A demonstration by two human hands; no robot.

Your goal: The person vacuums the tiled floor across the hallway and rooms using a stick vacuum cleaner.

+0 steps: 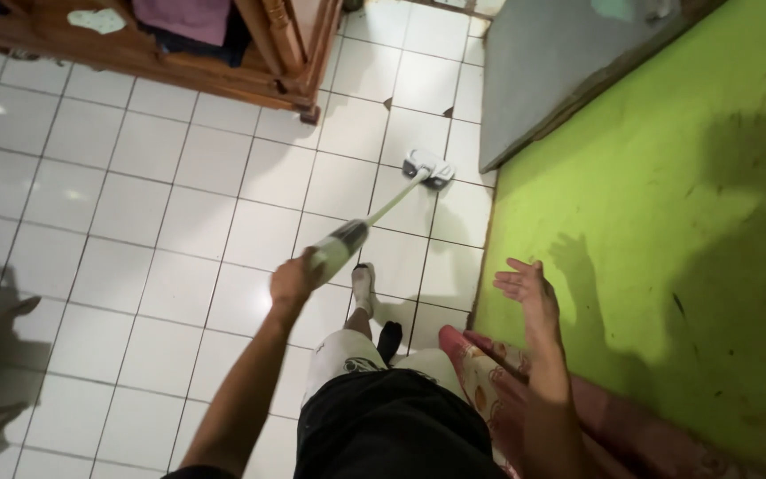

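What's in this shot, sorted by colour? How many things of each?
White: 2, the stick vacuum gripped by the left hand and the tiled floor
Green: 1, the wall beside the open right hand
Brown: 1, the wooden furniture
Grey: 1, the door panel
Red patterned: 1, the cloth
Total: 6

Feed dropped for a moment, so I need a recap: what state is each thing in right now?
Left hand: closed around the stick vacuum handle.
Stick vacuum: tilted, head flat on the white tiled floor.
Right hand: open, empty, beside the green wall.
Wooden cabinet: standing on the floor.
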